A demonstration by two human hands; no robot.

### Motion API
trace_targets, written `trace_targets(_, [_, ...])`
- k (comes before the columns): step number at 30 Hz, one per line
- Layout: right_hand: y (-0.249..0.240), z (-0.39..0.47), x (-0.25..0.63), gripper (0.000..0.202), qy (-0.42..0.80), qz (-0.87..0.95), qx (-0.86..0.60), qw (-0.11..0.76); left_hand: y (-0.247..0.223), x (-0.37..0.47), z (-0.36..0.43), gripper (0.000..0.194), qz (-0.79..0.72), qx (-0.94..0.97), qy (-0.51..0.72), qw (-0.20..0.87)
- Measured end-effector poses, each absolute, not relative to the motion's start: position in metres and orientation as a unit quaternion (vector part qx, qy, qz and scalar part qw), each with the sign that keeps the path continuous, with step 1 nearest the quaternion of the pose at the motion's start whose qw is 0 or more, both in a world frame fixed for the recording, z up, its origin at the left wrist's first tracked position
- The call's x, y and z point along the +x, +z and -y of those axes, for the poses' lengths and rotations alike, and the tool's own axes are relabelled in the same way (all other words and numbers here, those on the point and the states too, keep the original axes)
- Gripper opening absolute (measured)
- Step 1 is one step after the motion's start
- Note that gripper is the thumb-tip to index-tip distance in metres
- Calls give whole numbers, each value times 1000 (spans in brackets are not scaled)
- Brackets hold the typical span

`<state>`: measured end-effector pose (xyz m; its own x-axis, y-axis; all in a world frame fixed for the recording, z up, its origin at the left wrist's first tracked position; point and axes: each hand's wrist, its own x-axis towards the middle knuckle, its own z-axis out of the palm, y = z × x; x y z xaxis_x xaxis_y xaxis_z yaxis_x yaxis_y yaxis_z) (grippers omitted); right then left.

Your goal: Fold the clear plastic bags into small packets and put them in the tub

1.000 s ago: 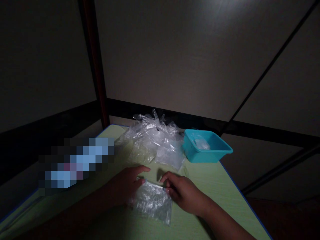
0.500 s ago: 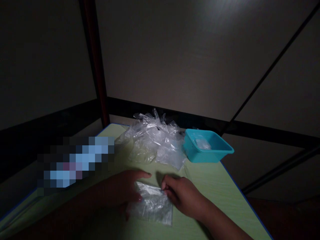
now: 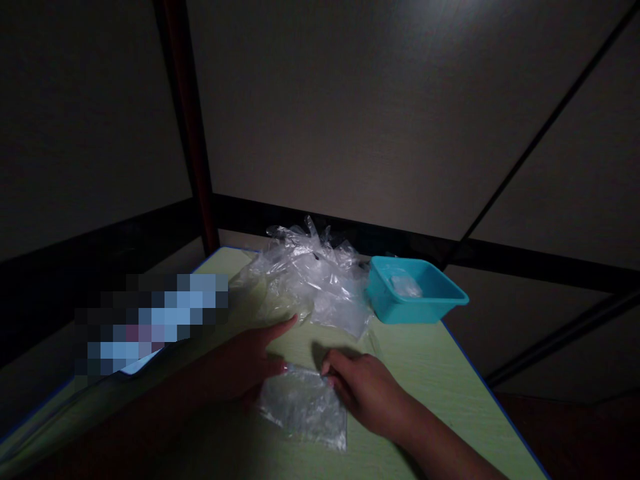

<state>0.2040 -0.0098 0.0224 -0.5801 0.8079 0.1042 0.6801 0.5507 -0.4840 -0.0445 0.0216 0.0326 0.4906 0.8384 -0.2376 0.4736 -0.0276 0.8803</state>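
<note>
A clear plastic bag (image 3: pixel 305 407) lies flat on the table in front of me. Its upper right corner is pinched between the thumb and curled fingers of my right hand (image 3: pixel 363 383). From the other side, my left hand (image 3: pixel 255 357) reaches to the bag's upper left corner. The left thumb points up and away, and an outstretched finger touches the bag's top edge. The other left fingers are in dark shadow and hard to make out.
Behind my hands a heap of crumpled clear plastic bags (image 3: pixel 310 273) covers the back of the pale green table (image 3: pixel 425 393). A turquoise basin (image 3: pixel 410 312) at the back right holds a folded clear plastic packet (image 3: pixel 406 287). At the left sits a blurred-out bright object (image 3: pixel 165 320). Walls stand close behind.
My left thumb has lifted up and away from the bag, and a left finger now rests at its top edge. My right hand keeps its pinch in nearly the same place.
</note>
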Motion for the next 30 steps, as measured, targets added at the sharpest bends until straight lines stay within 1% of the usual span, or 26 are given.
trace_targets(5, [20,11,204,14,175,873,-430,150,29,-43,-25,73,-475,718,171,479])
trace_targets(7, [20,11,204,15,169,874,-431,147,30,-42,-26,68,-491,737,183,427])
trace_targets(9, [21,11,203,15,169,875,-430,147,31,-39,-26,60,-507,760,220,341])
trace_targets(12, [22,11,203,15,169,875,-429,145,32,-31,-21,40,-459,815,259,240])
trace_targets(14, [22,11,203,16,167,876,-431,140,30,-25,-16,20,-388,861,248,218])
trace_targets(15, [22,11,203,16,164,876,-433,137,28,-23,-14,14,-356,879,238,212])
trace_targets(16, [22,11,203,16,162,876,-434,135,26,-22,-13,14,-332,892,226,206])
trace_targets(18, [22,11,203,15,158,876,-437,133,20,-21,-14,24,-305,909,208,196])
trace_targets(20, [21,11,203,16,156,876,-436,135,16,-22,-16,34,-297,916,197,187])
trace_targets(23, [21,11,204,17,158,876,-433,141,15,-25,-21,43,-300,917,193,179])
trace_targets(30, [21,10,205,15,194,862,-436,172,15,-26,-23,44,-312,914,187,178])
